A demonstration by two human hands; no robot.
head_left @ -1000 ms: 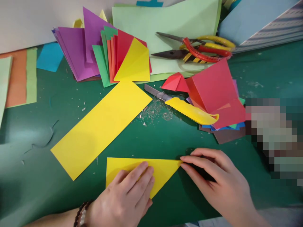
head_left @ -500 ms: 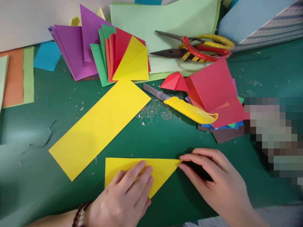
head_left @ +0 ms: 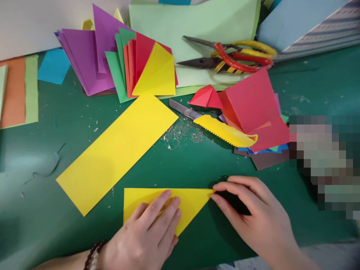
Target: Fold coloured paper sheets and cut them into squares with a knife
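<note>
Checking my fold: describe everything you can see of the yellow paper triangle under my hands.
The yellow paper triangle looks thin and matte, and lies flat on the green cutting mat. Its long edge faces away from the person, and its sharp tip points right. The left hand presses on its lower part, and the right hand reaches its tip with the fingertips.

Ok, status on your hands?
Left hand pressing folded yellow paper triangle. Right hand at its tip. Yellow paper strip lying beyond.

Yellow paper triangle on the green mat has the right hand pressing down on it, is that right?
No, the head view shows the left hand pressing down on the yellow paper triangle; the right hand's fingers are at its pointed tip. It does lie on the green mat.
</note>
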